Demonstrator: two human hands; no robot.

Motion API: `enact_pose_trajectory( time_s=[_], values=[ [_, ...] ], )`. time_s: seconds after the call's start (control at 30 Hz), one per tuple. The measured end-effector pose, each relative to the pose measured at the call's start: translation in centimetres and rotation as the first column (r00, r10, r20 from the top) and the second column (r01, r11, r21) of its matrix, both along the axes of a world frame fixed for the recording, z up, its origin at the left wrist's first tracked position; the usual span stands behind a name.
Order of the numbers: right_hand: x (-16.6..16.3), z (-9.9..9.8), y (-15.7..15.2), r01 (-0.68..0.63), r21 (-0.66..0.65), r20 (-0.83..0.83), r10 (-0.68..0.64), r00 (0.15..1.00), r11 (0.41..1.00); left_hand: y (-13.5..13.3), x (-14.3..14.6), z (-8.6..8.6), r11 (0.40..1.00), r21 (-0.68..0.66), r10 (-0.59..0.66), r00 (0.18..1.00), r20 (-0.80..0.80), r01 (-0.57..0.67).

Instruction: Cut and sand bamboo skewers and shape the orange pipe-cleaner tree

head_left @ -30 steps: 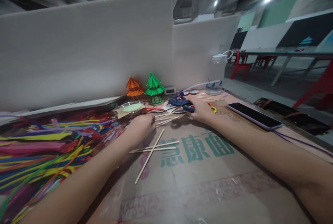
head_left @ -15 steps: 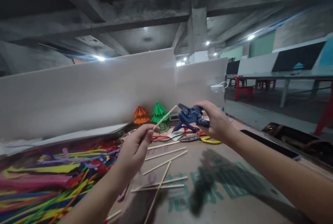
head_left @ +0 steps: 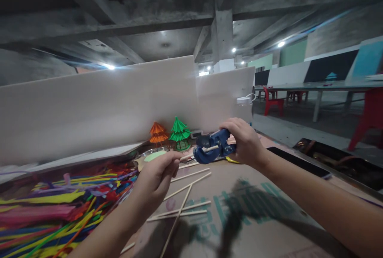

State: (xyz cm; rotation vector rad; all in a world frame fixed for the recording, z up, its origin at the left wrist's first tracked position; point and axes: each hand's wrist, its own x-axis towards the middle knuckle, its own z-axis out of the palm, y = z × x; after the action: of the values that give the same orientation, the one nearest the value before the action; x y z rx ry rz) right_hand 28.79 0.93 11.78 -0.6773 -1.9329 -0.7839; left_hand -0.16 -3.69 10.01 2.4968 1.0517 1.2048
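Note:
My right hand (head_left: 243,140) is closed around the handles of a blue pipe cutter (head_left: 220,141), held over the middle of the table. Between my left thumb and fingers is one end of a thin wooden stick (head_left: 188,156). The stick's other end lies across the cutter's jaws. My left hand (head_left: 158,174) is pinched shut on it. Below, several more wooden sticks (head_left: 191,178) lie on the cardboard (head_left: 254,218), some crossing each other. Behind my hands stand a green paper tree (head_left: 180,132) and an orange paper tree (head_left: 158,132).
A heap of coloured pipe cleaners (head_left: 60,202) fills the left side. To the right lie a dark phone (head_left: 299,162) and a black case (head_left: 338,162). A lidded clear bottle (head_left: 244,108) stands at the back before a white partition (head_left: 134,102).
The stick was apart from the cutter and tilted up; now it lies in the jaws. The cutter has come down and to the left, and the view has shifted slightly.

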Motion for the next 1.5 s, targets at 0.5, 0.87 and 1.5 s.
enact_pose_trajectory(
  time_s=[0.5,0.87,1.5],
  values=[
    [0.3,0.2,-0.1,0.012,0.048,0.027,-0.013,1.000,0.999,-0.2,0.0,0.6,0.997,-0.052,-0.052,0.998,0.021,0.053],
    [0.6,0.8,-0.7,0.031,0.125,0.031,-0.036,0.999,0.992,-0.5,0.2,0.9,0.998,-0.036,-0.055,0.998,0.006,0.055],
    [1.0,1.2,-1.0,-0.075,0.175,0.086,0.061,0.994,0.982,-1.4,0.8,0.6,0.988,-0.065,-0.142,0.990,0.003,0.142]
  ],
)
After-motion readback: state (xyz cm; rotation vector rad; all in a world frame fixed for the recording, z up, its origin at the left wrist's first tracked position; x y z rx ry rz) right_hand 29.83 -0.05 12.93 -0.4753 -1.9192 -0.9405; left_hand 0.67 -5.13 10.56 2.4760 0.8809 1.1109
